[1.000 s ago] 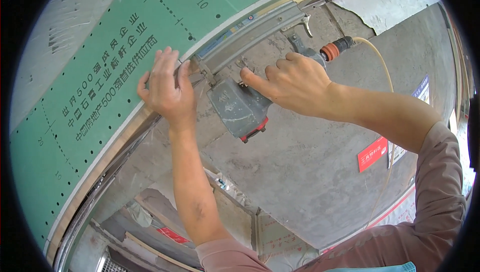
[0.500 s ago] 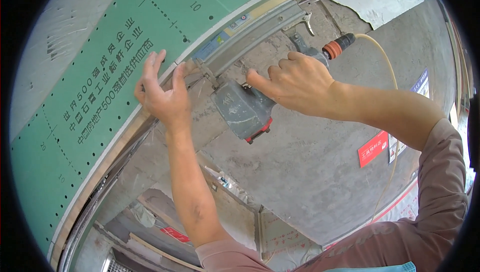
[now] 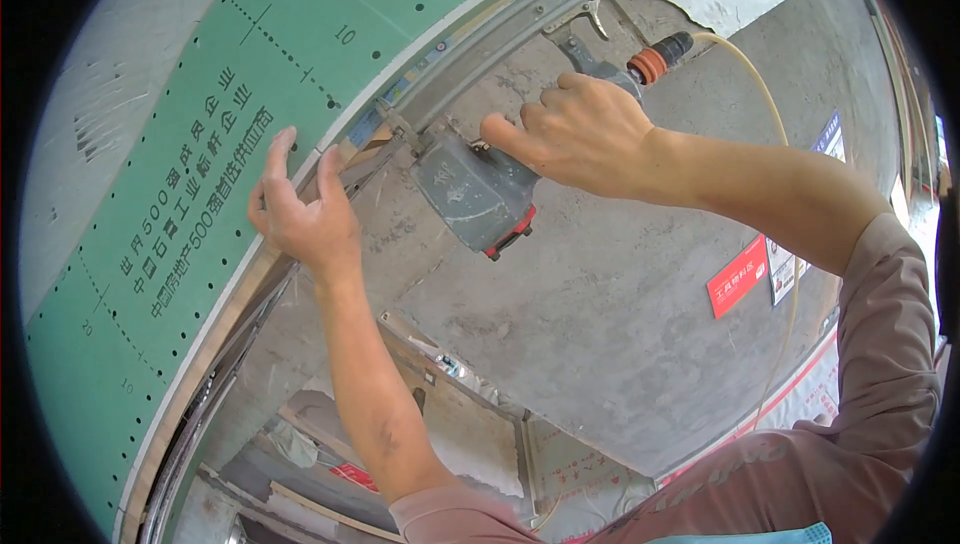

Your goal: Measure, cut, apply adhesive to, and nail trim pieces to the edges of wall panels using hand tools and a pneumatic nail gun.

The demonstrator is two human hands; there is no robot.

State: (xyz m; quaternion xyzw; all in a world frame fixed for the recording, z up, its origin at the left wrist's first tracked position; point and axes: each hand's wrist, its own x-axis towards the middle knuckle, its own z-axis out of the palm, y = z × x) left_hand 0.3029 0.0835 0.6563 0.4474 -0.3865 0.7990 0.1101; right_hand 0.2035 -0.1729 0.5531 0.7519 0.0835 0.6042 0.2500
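A large green plasterboard [image 3: 180, 144], dotted with dark screw heads and printed lettering, fills the upper left. My left hand [image 3: 305, 209] rests at its pale edge with fingers and thumb spread, fingertips on or very near the board. My right hand [image 3: 580, 139] is wrapped round the handle of a grey air nail gun [image 3: 465, 189]. The gun's long metal magazine [image 3: 500, 49] runs up and right beside the board edge. Its nose lies close to the edge, past my left thumb; whether it touches cannot be made out. My right fingers hide most of the handle and the trigger.
A yellowish air hose [image 3: 765, 94] curves from the gun's orange-and-black coupling [image 3: 660, 59] down the right side. Timber strips [image 3: 225, 309] and metal rails [image 3: 190, 424] lie along the board's edge. Behind is a grey concrete wall [image 3: 580, 334] with a red sign [image 3: 737, 277].
The whole view has shifted a little. The nail gun has moved slightly up and right along the board edge, away from my left hand, which keeps its place on the board.
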